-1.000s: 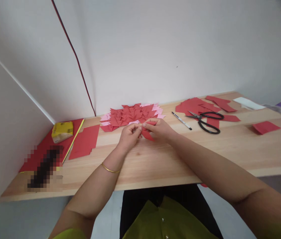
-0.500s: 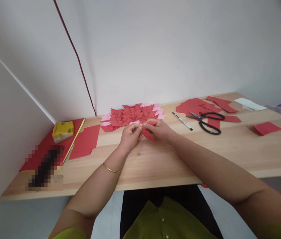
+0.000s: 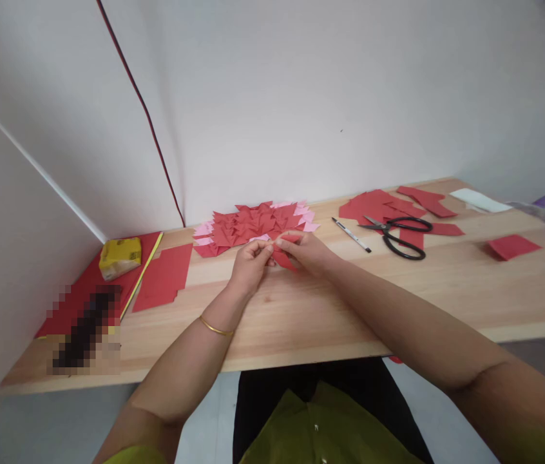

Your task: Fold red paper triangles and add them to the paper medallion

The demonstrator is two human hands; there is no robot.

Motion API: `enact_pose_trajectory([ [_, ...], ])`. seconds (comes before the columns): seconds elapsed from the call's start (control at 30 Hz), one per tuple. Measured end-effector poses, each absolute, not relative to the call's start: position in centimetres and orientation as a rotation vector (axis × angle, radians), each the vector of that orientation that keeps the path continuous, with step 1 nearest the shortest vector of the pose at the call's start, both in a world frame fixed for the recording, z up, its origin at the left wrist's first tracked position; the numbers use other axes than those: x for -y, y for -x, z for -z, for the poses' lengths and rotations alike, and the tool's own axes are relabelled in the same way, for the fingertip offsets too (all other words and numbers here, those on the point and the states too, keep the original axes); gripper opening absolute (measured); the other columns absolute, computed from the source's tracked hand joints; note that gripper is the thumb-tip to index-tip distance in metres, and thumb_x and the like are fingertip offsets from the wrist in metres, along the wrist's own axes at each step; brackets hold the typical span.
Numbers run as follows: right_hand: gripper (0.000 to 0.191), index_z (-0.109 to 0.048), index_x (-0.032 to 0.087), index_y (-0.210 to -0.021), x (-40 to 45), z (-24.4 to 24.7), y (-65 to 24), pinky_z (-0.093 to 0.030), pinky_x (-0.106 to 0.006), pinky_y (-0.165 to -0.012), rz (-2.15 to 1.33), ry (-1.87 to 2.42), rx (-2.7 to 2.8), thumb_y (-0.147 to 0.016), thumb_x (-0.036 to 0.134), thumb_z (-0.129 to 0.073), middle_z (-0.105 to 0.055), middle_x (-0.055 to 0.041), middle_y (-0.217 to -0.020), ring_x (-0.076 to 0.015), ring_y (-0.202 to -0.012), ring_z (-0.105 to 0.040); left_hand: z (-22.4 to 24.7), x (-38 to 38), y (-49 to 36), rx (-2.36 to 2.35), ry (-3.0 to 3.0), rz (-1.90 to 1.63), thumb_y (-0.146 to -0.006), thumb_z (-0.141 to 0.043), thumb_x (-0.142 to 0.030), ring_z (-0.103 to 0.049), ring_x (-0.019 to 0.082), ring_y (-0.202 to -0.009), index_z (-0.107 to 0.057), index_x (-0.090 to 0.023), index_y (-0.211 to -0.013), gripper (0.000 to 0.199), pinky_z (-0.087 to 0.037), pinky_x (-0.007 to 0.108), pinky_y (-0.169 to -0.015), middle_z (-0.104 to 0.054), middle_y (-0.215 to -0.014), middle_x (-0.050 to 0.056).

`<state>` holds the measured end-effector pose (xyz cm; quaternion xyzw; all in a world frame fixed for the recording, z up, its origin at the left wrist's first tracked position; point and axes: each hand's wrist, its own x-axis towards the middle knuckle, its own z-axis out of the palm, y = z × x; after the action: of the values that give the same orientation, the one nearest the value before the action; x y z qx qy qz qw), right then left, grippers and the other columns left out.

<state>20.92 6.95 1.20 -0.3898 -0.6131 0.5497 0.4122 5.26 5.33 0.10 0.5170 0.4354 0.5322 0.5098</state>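
A small piece of folded red paper [image 3: 284, 260] is pinched between my two hands above the middle of the table. My left hand [image 3: 251, 263] grips its left side with thumb and fingers closed. From the right, my right hand [image 3: 307, 251] holds the same paper, thumb on top. My fingers cover much of it, so the exact fold is hidden. Just behind my hands, against the wall, lies a heap of pointed red and pink folded paper pieces [image 3: 248, 222].
On the right lie black-handled scissors [image 3: 404, 237], a pen [image 3: 351, 234], red paper cutouts [image 3: 379, 205], a creased red square [image 3: 514, 246] and a white sheet [image 3: 482, 200]. Left are red sheets [image 3: 166, 277] and a yellow packet [image 3: 120, 258]. A blurred-out dark object [image 3: 87, 328] lies near the left edge.
The view has shifted slightly. Both hands stay pinched on the folded red paper, with only a very small movement of the fingers.
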Motion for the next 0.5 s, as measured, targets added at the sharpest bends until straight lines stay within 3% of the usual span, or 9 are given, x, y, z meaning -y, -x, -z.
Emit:
enact_pose_trajectory([
  [0.2, 0.034, -0.049, 0.018, -0.071, -7.1, -0.8, -20.9, -0.035, -0.022, -0.055, -1.429, 1.002, 1.633, -0.065, 0.042, -0.072, -0.053, 0.0044, -0.063, -0.0085, -0.057, -0.047, 0.2, -5.7, -5.4, -1.052, -1.019, -1.396, -0.067, -0.071, -0.032, -0.053, 0.008, -0.049, -0.058, -0.016, -0.07, 0.021, -0.041, 0.021, -0.056, -0.057, -0.05, -0.004],
  [0.37, 0.029, -0.054, 0.018, -0.077, -7.9, -0.1, -21.1, -0.042, -0.025, -0.064, -1.391, 0.953, 1.529, -0.069, 0.041, -0.07, -0.062, 0.0012, -0.069, -0.0107, -0.064, -0.055, -0.3, -5.5, -5.4, -0.976, -0.956, -1.353, -0.062, -0.074, -0.029, -0.056, 0.008, -0.052, -0.059, -0.015, -0.07, 0.022, -0.045, 0.022, -0.06, -0.06, -0.055, -0.003],
  [0.5, 0.031, -0.053, 0.019, -0.081, -8.1, -0.3, -21.4, -0.042, -0.025, -0.061, -1.393, 0.903, 1.443, -0.067, 0.039, -0.072, -0.06, 0.0036, -0.061, -0.0102, -0.058, -0.053, -0.6, -5.5, -4.9, -0.927, -0.902, -1.275, -0.059, -0.078, -0.026, -0.058, 0.009, -0.053, -0.059, -0.014, -0.073, 0.026, -0.049, 0.025, -0.064, -0.062, -0.061, -0.002],
])
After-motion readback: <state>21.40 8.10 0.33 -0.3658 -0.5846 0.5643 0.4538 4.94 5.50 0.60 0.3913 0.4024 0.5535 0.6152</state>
